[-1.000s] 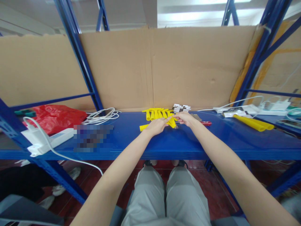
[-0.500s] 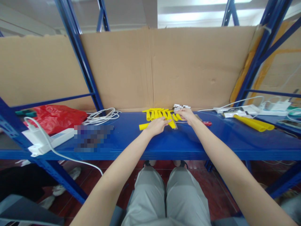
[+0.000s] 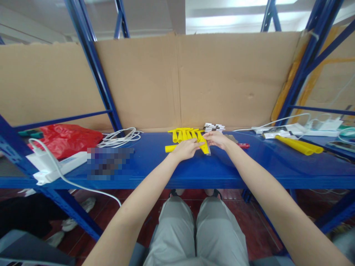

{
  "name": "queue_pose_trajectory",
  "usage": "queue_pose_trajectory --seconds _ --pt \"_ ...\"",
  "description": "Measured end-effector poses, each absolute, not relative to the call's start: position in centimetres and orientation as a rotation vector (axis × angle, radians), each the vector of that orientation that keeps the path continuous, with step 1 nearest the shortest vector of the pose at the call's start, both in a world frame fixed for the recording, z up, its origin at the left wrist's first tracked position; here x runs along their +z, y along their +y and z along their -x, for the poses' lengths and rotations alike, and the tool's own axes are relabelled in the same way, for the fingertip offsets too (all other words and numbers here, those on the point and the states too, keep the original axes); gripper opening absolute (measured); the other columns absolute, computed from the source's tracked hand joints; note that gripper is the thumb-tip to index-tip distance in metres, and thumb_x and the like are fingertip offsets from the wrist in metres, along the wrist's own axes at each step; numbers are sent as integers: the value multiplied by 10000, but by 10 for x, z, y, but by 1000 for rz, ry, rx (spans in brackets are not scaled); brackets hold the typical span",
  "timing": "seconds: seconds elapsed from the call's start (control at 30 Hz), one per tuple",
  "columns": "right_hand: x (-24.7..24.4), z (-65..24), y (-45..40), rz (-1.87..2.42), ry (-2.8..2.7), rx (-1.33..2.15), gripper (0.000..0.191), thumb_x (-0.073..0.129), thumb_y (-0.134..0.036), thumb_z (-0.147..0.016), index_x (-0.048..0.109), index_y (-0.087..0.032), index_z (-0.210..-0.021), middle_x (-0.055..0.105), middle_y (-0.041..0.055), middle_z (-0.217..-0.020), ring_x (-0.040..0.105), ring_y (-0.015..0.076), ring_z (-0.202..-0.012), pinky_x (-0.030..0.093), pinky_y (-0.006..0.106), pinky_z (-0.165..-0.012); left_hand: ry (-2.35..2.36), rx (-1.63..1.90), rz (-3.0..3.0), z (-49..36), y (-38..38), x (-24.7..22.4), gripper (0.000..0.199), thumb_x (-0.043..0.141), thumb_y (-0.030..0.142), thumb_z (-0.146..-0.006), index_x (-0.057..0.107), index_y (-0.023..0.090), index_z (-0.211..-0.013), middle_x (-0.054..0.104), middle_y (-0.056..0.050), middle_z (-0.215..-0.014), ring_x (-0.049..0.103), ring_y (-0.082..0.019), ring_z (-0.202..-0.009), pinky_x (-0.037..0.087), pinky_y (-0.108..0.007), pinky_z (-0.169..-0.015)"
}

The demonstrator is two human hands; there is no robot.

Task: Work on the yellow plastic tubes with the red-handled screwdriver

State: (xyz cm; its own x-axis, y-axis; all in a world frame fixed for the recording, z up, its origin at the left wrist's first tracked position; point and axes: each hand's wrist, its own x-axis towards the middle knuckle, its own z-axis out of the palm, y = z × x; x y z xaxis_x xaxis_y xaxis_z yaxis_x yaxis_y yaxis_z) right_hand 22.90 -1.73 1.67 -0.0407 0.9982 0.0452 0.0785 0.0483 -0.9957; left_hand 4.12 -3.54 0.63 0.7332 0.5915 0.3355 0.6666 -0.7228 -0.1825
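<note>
My left hand [image 3: 189, 148] rests on the blue shelf with its fingers closed on the left edge of a yellow tapered piece [image 3: 204, 148], which looks like flattened tubing. From the other side, the bent fingertips of my right hand [image 3: 217, 139] meet the same piece near its upper end. A clear strip [image 3: 209, 152], perhaps a ruler, shows along its right side. Several yellow tubes [image 3: 183, 135] lie in a row just behind my hands. Another yellow tube [image 3: 169, 148] pokes out left of my left hand. What my fingertips cover is hidden.
Small white-and-black pieces [image 3: 214, 127] sit by the cardboard wall [image 3: 138, 81]. A red-handled tool [image 3: 244, 146] lies right of my right hand. Larger yellow tubes [image 3: 299, 145] are farther right. At left are a white cable coil [image 3: 122, 137], a red bag [image 3: 69, 140] and a power strip [image 3: 73, 162].
My right hand has come left and slightly nearer, from the small loose yellow pieces to the tapered piece. That piece has shifted slightly right and nearer. My left hand has barely moved.
</note>
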Motion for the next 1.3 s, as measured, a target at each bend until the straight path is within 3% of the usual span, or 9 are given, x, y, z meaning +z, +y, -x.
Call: queue_pose_trajectory --seconds 0.17,0.3,0.6,0.97,1.3 --pt "15 -227 -15 1210 -1285 1172 184 656 18 -760 621 -146 -685 631 -4 -576 566 74 -510 474 169 -517 -1020 -278 2620 -43 -39 7 475 363 280 -1003 423 272 -1474 617 -92 -1207 618 -240 -1095 504 -319 -869" --pt "15 -226 -15 1207 -1289 1182 202 616 24 -791 615 -139 -672 621 -6 -557 570 71 -504 466 154 -496 -1014 -284 2611 -44 -39 6 465 362 286 -1005 435 279 -1464 610 -90 -1238 619 -232 -1106 501 -302 -867" --pt "22 -223 -20 1169 -1278 1285 207 535 27 -851 623 -155 -803 677 12 -654 601 90 -531 505 199 -568 -1085 -367 2575 -43 -34 4 484 362 258 -1000 406 271 -1482 606 -119 -1204 614 -268 -1091 500 -376 -886" --pt "12 -230 -9 1044 -1363 1307 164 648 -22 -801 649 -172 -870 717 20 -768 641 106 -616 530 221 -635 -1119 -359 2558 -44 -35 5 544 363 237 -992 298 321 -1526 600 -117 -1200 613 -279 -1073 499 -410 -874" --pt "15 -228 -13 1079 -1380 1296 139 618 -46 -820 655 -168 -874 730 46 -816 668 121 -687 548 227 -659 -1083 -354 2530 -44 -34 3 547 372 250 -997 278 296 -1534 604 -123 -1188 623 -277 -1058 506 -405 -865"
